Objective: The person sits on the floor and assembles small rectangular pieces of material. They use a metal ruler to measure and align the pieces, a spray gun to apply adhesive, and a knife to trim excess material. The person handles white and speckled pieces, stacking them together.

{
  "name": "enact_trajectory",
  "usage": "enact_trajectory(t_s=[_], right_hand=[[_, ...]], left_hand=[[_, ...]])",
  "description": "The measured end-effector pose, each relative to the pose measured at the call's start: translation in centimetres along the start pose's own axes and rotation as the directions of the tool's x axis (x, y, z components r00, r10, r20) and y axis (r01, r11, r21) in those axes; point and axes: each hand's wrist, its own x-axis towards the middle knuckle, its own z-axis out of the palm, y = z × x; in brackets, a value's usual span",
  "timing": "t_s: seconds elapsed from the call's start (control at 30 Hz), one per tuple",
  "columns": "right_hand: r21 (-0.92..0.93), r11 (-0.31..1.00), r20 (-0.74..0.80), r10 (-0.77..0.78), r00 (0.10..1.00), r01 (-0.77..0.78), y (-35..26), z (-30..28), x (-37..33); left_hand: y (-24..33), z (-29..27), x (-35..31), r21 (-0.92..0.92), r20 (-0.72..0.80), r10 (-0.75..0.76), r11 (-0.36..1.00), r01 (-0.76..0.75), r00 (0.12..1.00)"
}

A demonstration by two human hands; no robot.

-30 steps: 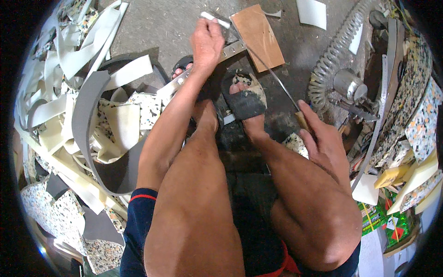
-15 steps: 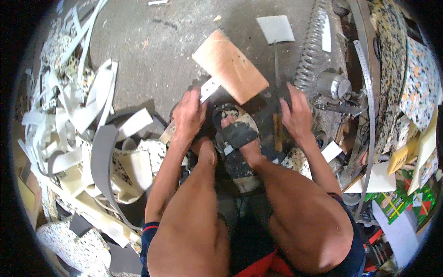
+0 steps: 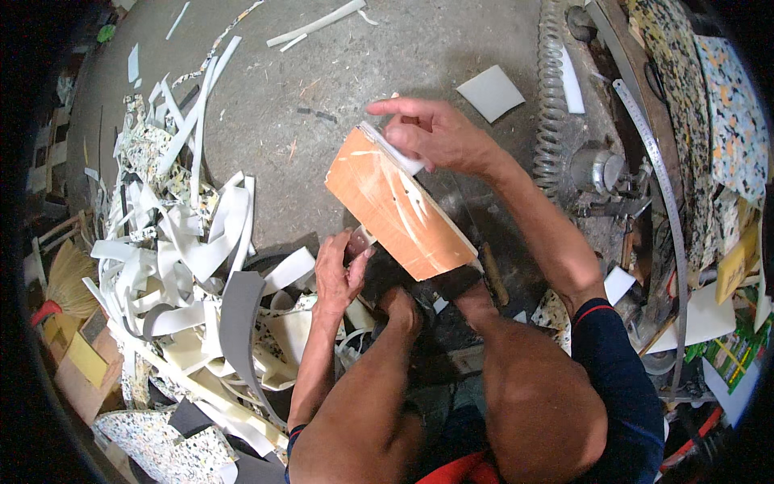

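An orange-brown board (image 3: pixel 399 210) with pale scratches is tilted in front of me, above my feet. My left hand (image 3: pixel 340 270) is closed round a pale strip (image 3: pixel 367 236) with holes, which meets the board's near left edge; whether the two are joined is hidden. Over the board's far edge, my right hand (image 3: pixel 431 133) bends its fingers onto a thin white piece (image 3: pixel 393 149) that lies along that edge. The index finger of this hand points left. Its grip is partly covered by the fingers themselves.
White and speckled foam offcuts (image 3: pixel 214 226) heap up on the left, with a grey curved strip (image 3: pixel 239 331). A white square (image 3: pixel 490 93) lies on the floor. To the right are a coiled hose (image 3: pixel 550 105), a metal ruler (image 3: pixel 645 133) and speckled foam sheets (image 3: pixel 730 113). A wooden-handled tool (image 3: pixel 493 274) lies near my foot.
The board has come nearer and tilted up, its face turned toward me. My right hand has moved left from beside the long thin tool to the board's far edge. The left still grips the strip.
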Motion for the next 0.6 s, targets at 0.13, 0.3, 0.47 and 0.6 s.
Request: enact_trajectory(t_s=[0.13, 0.3, 0.47, 0.6], right_hand=[[0.095, 0.985, 0.048, 0.141, 0.989, -0.145, -0.4, -0.3, -0.8], [-0.086, 0.973, -0.162, 0.197, 0.967, -0.213, 1.1, -1.4, -3.7], [-0.733, 0.622, 0.155, 0.549, 0.821, -0.277, 6.4, -1.2, -17.5], [-0.480, 0.458, -0.614, 0.434, 0.659, -0.748, 6.2, -2.0, -28.3]], left_hand=[[0.3, 0.2, 0.0, 0.007, 0.007, 0.023, 1.000, -0.023, 1.000], [0.3, 0.0, -0.5, -0.028, 0.064, -0.027, 0.999, 0.029, 0.998], [1.4, -1.2, 0.8, -0.273, -0.034, -0.248, 0.934, 0.230, 0.968], [3.3, -2.9, 3.4, -0.556, 0.094, -0.550, 0.663, 0.501, 0.830]])
